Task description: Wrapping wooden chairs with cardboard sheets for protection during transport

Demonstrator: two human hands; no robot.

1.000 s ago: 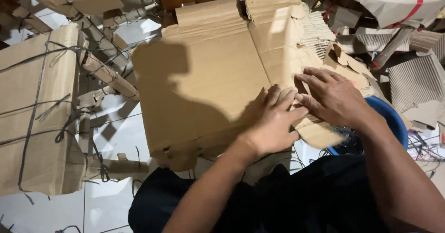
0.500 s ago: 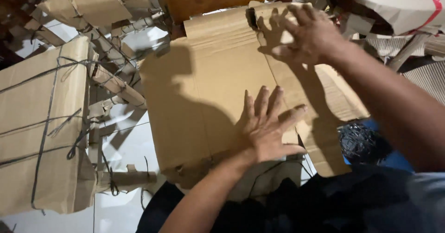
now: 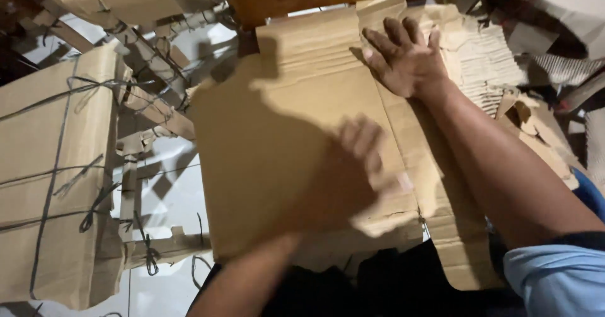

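While the left hand [image 3: 353, 172], blurred with fingers loosely spread, rests on the near part of the cardboard [image 3: 283, 140], the sheet lies flattened across the person's lap and the floor. The flattening looks largely done; the right panel's crease appears not yet pressed down. The sheet is brown, creased, ragged at its edges. Farther off, the right hand [image 3: 406, 58] presses flat, fingers apart, on its far edge. A tied bundle [image 3: 50, 178] lies left.
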